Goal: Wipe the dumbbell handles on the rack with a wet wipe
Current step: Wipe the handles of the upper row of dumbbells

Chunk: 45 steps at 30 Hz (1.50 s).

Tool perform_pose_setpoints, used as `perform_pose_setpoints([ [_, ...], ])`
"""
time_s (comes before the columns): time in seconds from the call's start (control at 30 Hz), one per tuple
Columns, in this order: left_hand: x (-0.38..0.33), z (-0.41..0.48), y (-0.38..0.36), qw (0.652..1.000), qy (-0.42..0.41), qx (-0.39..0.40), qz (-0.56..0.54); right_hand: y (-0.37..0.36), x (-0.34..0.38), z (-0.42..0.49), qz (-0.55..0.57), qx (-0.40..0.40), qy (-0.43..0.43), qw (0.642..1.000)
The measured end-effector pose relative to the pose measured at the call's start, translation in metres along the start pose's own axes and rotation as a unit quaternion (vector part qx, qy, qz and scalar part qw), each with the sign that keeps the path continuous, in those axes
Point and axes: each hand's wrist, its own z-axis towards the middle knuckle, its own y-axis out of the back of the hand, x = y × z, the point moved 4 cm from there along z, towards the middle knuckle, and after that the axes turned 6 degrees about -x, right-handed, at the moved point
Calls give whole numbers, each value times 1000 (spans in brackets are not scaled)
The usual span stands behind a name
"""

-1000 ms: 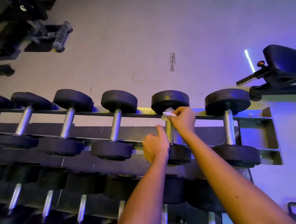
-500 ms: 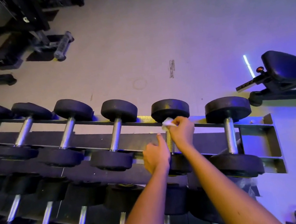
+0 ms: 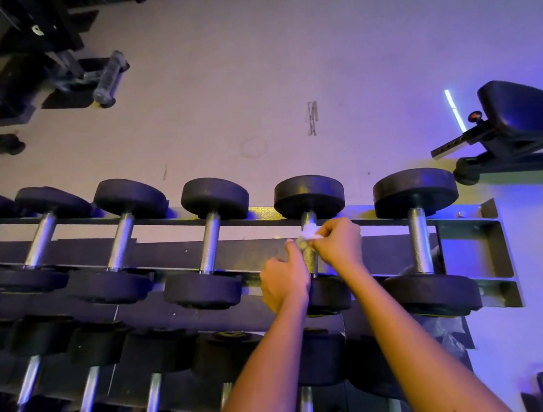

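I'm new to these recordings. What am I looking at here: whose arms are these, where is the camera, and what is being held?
There is no robot here. A person wears a camera on the head, so this single view looks down along both forearms. The right hand pinches a crumpled white wet wipe against the metal handle of a dumbbell on the top row of the rack. The left hand sits against the same handle, thumb up; whether it grips is unclear. More weights lie in rows on the rack, and a padded bench stands to the right.
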Motion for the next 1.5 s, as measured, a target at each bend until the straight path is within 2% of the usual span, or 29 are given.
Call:
perform_pose_setpoints([
  [0.1,0,-1,2,1000,7,1,-1,6,-10,-24,-41,84,-10,996],
  [0.33,-3,-3,3,1000,1,4,3,6,-11,-27,-35,110,-30,993],
  [0.67,-3,-3,4,1000,-1,3,-1,8,1,-36,-28,58,3,998],
  [0.8,-2,-1,2,1000,2,5,-3,5,22,-13,-16,5,41,999],
  [0.93,1,1,0,1000,1,-3,-7,8,33,16,27,-47,44,998],
  [1.07,-2,-2,2,1000,0,-4,0,0,4,13,20,-21,10,1000],
  [1.23,-1,-2,2,1000,-9,5,12,4,-29,-27,44,69,-58,995],
  [1.4,-1,-1,0,1000,-7,1,3,3,-14,-14,40,52,-64,996],
  [1.5,1,1,-1,1000,-3,2,10,1,8,8,35,11,-21,999],
])
